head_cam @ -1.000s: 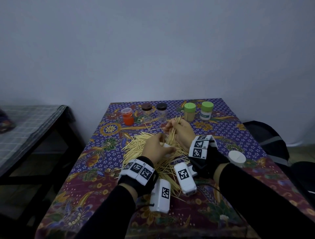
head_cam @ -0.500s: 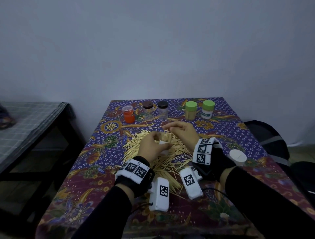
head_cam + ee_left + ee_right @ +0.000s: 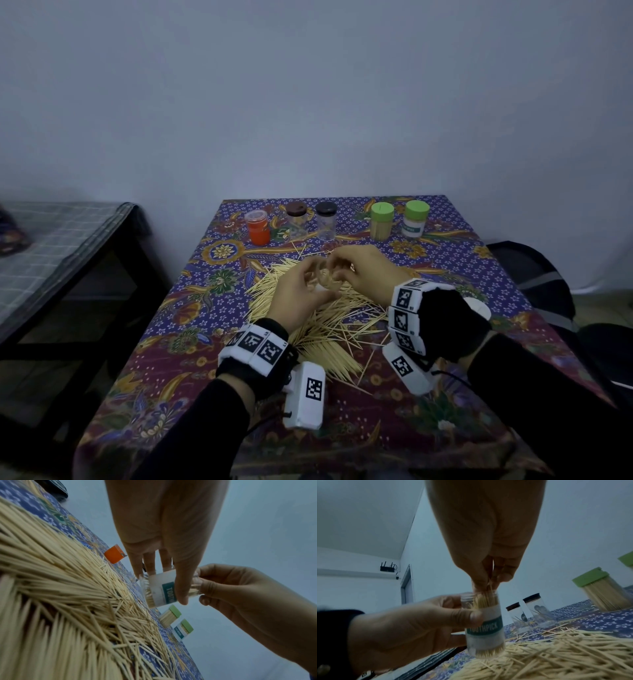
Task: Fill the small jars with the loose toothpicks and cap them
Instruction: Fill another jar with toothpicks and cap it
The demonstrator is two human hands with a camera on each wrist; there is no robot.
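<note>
A person's left hand [image 3: 406,631] wraps thumb and fingers round a clear, uncapped jar labelled TOOTHPICK [image 3: 483,627], held upright just above the heap of loose toothpicks [image 3: 329,322]. Directly over its mouth, the right hand [image 3: 488,540] pinches a bundle of toothpicks [image 3: 485,599] standing inside the jar. Beyond the hands stand two green-capped jars [image 3: 382,221], filled.

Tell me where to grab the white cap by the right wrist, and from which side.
Take the white cap by its round rim, coming straight down from above. It seems to lie flat on the tablecloth beside the right hand's wrist, partly hidden by the wristband, so approach from its open right side.
</note>
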